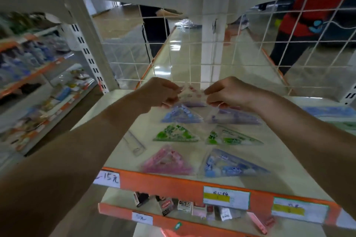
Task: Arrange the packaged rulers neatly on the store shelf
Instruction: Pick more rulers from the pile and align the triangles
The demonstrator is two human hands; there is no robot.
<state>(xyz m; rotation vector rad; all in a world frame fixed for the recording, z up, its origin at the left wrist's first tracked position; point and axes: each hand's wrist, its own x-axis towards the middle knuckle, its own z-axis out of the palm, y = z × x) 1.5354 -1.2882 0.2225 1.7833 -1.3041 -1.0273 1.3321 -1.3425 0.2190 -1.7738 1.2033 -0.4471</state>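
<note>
Far back on the shelf (279,159), just in front of the white wire grid (173,63), both hands meet over one pale packaged ruler (190,94) with pink and red markings. The left hand (159,92) pinches its left edge and the right hand (229,92) pinches its right edge, so each grip is narrow and closed on the packet. The packet is blurred, and I cannot tell whether it touches the shelf or is held just above it. Nearer the front, six triangular packaged rulers lie flat in two columns. On the left are a blue packet (182,115), a green packet (176,133) and a pink packet (167,161). On the right are a purple packet (235,117), a second green packet (231,137) and a second blue packet (231,165). The packets in each column lie near one another, with bare shelf between the rows. A clear straight ruler (134,143) lies at an angle to the left of the green packet, apart from the columns. An orange price rail (173,184) runs along the front edge of the shelf and carries paper price tags (226,197). Small boxes (183,206) sit on the shelf below.
</note>
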